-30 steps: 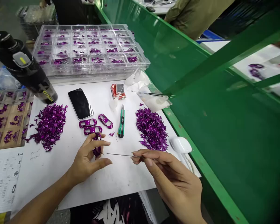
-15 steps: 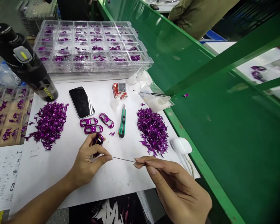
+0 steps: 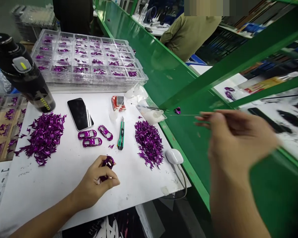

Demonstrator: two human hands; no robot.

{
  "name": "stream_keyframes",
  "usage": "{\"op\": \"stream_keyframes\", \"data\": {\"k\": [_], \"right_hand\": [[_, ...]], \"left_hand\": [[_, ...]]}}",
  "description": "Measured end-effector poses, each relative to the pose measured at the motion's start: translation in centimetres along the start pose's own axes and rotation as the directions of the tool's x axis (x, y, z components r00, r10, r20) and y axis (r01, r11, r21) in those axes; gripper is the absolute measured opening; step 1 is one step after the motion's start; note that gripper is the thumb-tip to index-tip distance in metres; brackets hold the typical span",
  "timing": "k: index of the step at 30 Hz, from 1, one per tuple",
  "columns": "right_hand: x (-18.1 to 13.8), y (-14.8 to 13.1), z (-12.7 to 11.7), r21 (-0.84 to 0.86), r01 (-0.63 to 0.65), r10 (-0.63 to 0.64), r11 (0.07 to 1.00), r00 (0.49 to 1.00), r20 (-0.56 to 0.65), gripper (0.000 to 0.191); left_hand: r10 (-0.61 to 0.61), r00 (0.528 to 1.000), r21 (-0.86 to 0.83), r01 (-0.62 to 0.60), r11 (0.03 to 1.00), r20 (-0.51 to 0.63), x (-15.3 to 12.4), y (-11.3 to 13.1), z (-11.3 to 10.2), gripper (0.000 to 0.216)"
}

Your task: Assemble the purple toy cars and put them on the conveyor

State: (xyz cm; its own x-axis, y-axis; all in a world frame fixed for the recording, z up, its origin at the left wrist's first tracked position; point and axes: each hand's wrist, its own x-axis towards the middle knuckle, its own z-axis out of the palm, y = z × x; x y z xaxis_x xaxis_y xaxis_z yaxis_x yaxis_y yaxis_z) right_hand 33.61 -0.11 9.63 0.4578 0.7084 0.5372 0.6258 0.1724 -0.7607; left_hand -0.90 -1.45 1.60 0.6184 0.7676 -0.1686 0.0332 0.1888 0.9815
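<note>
My left hand (image 3: 95, 183) is closed around a shiny purple toy car shell (image 3: 109, 162) above the white tabletop (image 3: 64, 188). Its thumb and forefinger tips meet in front of the shell. Out over the green conveyor, my right hand (image 3: 235, 142) is blurred by motion. A thin needle-like metal rod (image 3: 182, 115) sticks out leftward from its pinched fingertips. Three more purple car shells (image 3: 92, 142) lie beyond my left hand. Small purple slivers form a left pile (image 3: 46, 137) and a right pile (image 3: 149, 143). A green utility knife (image 3: 121, 135) rests between shells and right pile.
A black bottle (image 3: 27, 72) and a phone (image 3: 80, 114) stand left of centre. Stacked clear compartment trays (image 3: 89, 77) fill the back. A white mouse-shaped device (image 3: 174, 156) with a cable sits by the green conveyor (image 3: 188, 135). A co-worker's sleeve (image 3: 173, 29) shows beyond.
My right hand has swung right and up with the rod, away from my left fingertips, and is over the conveyor. My left hand still grips the shell. The camera view has shifted right.
</note>
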Motion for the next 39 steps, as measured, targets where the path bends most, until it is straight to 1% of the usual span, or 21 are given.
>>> {"op": "stream_keyframes", "data": {"k": [3, 5, 8, 12, 14, 16, 17, 18, 19, 20, 21, 22, 23, 25, 27, 29, 32, 35, 37, 38, 39], "right_hand": [[1.9, 1.3, 3.3, -0.178, -0.084, 0.058, 0.98, 0.987, -0.147, 0.017], [2.5, 2.4, 4.4, -0.221, -0.1, 0.072, 0.97, 0.989, -0.131, 0.02], [3.1, 3.6, 4.5, -0.255, -0.108, 0.097, 0.961, 0.994, -0.057, 0.027], [1.9, 2.2, 3.9, -0.326, -0.093, 0.109, 0.941, 0.993, 0.033, 0.044], [-0.6, -0.2, 4.0, -0.365, -0.045, 0.058, 0.93, 0.998, 0.024, 0.04], [-4.4, -3.1, 4.5, -0.334, -0.011, 0.044, 0.942, 0.995, 0.09, 0.025], [-6.6, -4.6, 5.0, -0.258, 0.0, 0.067, 0.966, 0.966, 0.248, 0.02], [-8.8, -6.0, 5.6, -0.154, -0.006, 0.074, 0.988, 0.893, 0.444, 0.017], [-11.0, -7.2, 6.4, -0.064, -0.039, 0.069, 0.997, 0.816, 0.574, 0.014], [-13.1, -8.2, 7.2, -0.011, -0.091, 0.077, 0.996, 0.765, 0.639, 0.013], [-14.9, -9.0, 8.2, 0.032, -0.138, 0.082, 0.99, 0.74, 0.668, 0.011], [-16.5, -9.5, 9.1, 0.058, -0.175, 0.093, 0.983, 0.741, 0.665, 0.011], [-17.7, -9.9, 10.0, 0.063, -0.192, 0.11, 0.979, 0.767, 0.632, 0.014], [-19.2, -10.0, 11.7, 0.031, -0.174, 0.133, 0.984, 0.845, 0.518, 0.02], [-19.5, -9.8, 12.8, -0.01, -0.132, 0.123, 0.991, 0.899, 0.421, 0.025], [-19.0, -9.7, 13.2, 0.004, -0.116, 0.104, 0.993, 0.905, 0.412, 0.028], [-17.8, -10.1, 12.6, 0.073, -0.149, 0.097, 0.986, 0.874, 0.476, 0.026], [-16.7, -9.9, 9.9, 0.116, -0.115, 0.04, 0.987, 0.86, 0.509, 0.026], [-15.4, -8.0, 7.0, 0.058, -0.036, 0.004, 0.998, 0.876, 0.483, 0.029], [-14.4, -6.3, 5.1, -0.024, -0.011, 0.021, 1.0, 0.891, 0.454, 0.03], [-13.2, -4.2, 3.1, -0.144, -0.009, 0.068, 0.989, 0.911, 0.406, 0.031]], "left_hand": [[0.125, 0.991, 0.167, -0.115, 0.979, -0.053, -0.4, 0.0, 0.2, 0.026], [0.206, 0.972, 0.276, -0.17, 0.946, -0.108, -0.5, 0.1, 0.0, 0.027], [0.269, 0.949, 0.392, -0.186, 0.901, -0.167, -0.3, 0.1, -0.2, 0.025], [0.301, 0.924, 0.424, -0.181, 0.887, -0.235, -0.1, -0.3, -0.2, 0.011], [0.243, 0.939, 0.35, -0.149, 0.925, -0.243, -0.1, -0.3, -0.3, 0.015], [0.161, 0.963, 0.196, -0.119, 0.973, -0.216, -0.2, -0.3, -0.5, 0.017], [0.12, 0.972, 0.091, -0.103, 0.99, -0.202, -0.2, -0.3, -0.6, 0.017], [0.078, 0.978, -0.031, -0.085, 0.996, -0.194, -0.1, -0.3, -0.7, 0.024], [0.034, 0.98, -0.159, -0.066, 0.985, -0.196, 0.0, -0.2, -0.8, 0.035], [-0.012, 0.979, -0.28, -0.047, 0.959, -0.205, 0.1, -0.2, -0.7, 0.045], [-0.061, 0.975, -0.386, -0.028, 0.922, -0.215, 0.2, 0.0, -0.7, 0.051], [-0.106, 0.969, -0.472, -0.013, 0.882, -0.225, 0.4, 0.1, -0.6, 0.054], [-0.148, 0.962, -0.535, 0.002, 0.845, -0.23, 0.5, 0.3, -0.6, 0.054], [-0.217, 0.949, -0.614, 0.032, 0.788, -0.229, 0.7, 0.8, -0.5, 0.049], [-0.252, 0.947, -0.66, 0.06, 0.749, -0.2, 0.7, 1.3, -0.6, 0.041], [-0.234, 0.963, -0.688, 0.079, 0.721, -0.135, 0.6, 1.6, -0.9, 0.034], [-0.14, 0.99, -0.68, 0.089, 0.728, -0.019, 0.3, 1.6, -1.5, 0.025], [-0.045, 0.999, -0.598, 0.037, 0.801, 0.003, 0.1, 1.0, -2.0, 0.035], [-0.032, 0.999, -0.563, 0.003, 0.827, -0.042, 0.1, 0.7, -2.1, 0.046], [-0.047, 0.996, -0.551, 0.001, 0.835, -0.069, 0.2, 0.6, -2.1, 0.044], [-0.087, 0.991, -0.524, 0.02, 0.851, -0.104, 0.2, 0.5, -2.0, 0.032]]}}
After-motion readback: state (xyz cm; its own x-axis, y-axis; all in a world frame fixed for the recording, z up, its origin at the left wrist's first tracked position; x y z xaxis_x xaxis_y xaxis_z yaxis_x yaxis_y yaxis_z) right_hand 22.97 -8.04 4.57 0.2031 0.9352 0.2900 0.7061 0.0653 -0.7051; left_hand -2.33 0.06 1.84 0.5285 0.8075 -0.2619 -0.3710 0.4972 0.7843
